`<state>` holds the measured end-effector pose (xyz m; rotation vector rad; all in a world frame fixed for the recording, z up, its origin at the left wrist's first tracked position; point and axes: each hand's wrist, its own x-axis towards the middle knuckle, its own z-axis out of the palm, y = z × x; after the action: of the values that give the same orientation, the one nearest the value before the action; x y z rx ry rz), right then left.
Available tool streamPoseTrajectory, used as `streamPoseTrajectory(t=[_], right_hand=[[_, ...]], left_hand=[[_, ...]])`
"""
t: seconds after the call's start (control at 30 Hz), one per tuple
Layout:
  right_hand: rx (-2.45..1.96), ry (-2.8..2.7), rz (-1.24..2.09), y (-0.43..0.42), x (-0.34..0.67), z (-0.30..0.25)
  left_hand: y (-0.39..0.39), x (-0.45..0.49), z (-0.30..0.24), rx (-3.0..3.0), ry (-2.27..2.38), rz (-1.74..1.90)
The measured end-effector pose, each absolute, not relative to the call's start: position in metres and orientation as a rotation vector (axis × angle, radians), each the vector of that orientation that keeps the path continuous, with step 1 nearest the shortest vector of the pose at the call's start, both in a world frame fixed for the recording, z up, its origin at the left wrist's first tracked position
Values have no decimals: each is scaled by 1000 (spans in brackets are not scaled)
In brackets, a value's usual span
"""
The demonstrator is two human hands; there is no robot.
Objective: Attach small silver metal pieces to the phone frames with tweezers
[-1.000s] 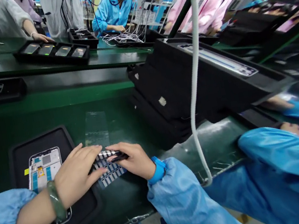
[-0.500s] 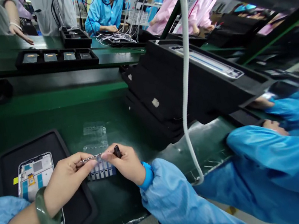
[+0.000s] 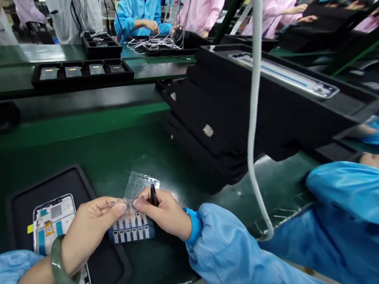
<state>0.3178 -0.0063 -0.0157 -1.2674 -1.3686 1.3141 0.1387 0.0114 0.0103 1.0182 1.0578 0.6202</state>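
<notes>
My left hand (image 3: 97,221) is closed, thumb and forefinger pinching the edge of a clear film sheet. Rows of small pale-framed stickers line this sticker sheet (image 3: 132,233), whose lower part looks blue. My right hand (image 3: 163,212) pinches the same edge close by, with a slim black tool (image 3: 153,195) sticking up from its grip; the tool's kind is unclear. Behind my hands a clear plastic piece (image 3: 140,183) shows. A phone frame (image 3: 56,212) with teal patches and a yellow tab lies in a black tray (image 3: 17,209), partly covered by my left forearm.
Stacked black trays (image 3: 215,123) stand to the right, the top one holding a phone frame (image 3: 285,73). A white cable (image 3: 254,102) hangs in front of them. Across the bench, a black tray (image 3: 82,77) holds several parts. A co-worker's blue sleeve (image 3: 359,181) is close on the right.
The view has shifted slightly, so the bench items sit further right. The clear plastic behind my hands now slants to the right, and more of the sticker sheet's lower rows shows.
</notes>
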Motion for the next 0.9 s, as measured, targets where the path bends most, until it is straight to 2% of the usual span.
streamPoseTrajectory(t=[0.33, 0.6, 0.77, 0.9], right_hand=[[-1184, -1507, 1313, -4, 323, -15], [-1155, -1588, 1185, 3, 353, -7], [-1506, -2026, 855, 10, 377, -8], [-1569, -2309, 483, 43, 374, -14]], left_hand=[[12, 137, 11, 956, 990, 597], [4, 136, 14, 1331, 1077, 683], [-5, 130, 7, 2020, 857, 609], [0, 130, -4, 2409, 712, 375]])
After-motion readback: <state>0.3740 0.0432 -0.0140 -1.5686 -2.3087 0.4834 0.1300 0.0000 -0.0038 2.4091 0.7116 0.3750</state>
